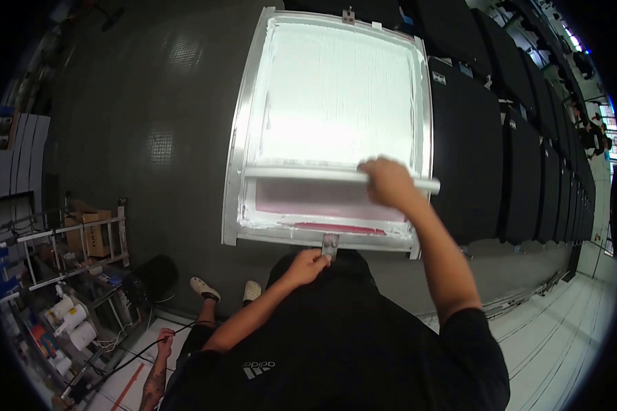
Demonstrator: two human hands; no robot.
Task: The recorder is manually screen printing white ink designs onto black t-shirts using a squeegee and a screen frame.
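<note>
A metal-framed screen [238, 137] lies in front of me, its upper part covered in white ink [336, 89], with a pinkish band [301, 198] showing nearer me. A long white squeegee-like bar [301, 175] crosses the screen from side to side. My right hand [389, 181] is closed on that bar toward its right end. My left hand [312, 264] grips a small metal clamp [330, 243] at the middle of the frame's front edge, thumb over it.
Rows of black platens [469, 151] run along the right. At lower left stand a metal rack [120, 229], a cardboard box [89, 240] and white containers [75, 318]. Another person's sandaled foot [204, 288] and hand [164, 339], holding a dark cable, are beside me on the left.
</note>
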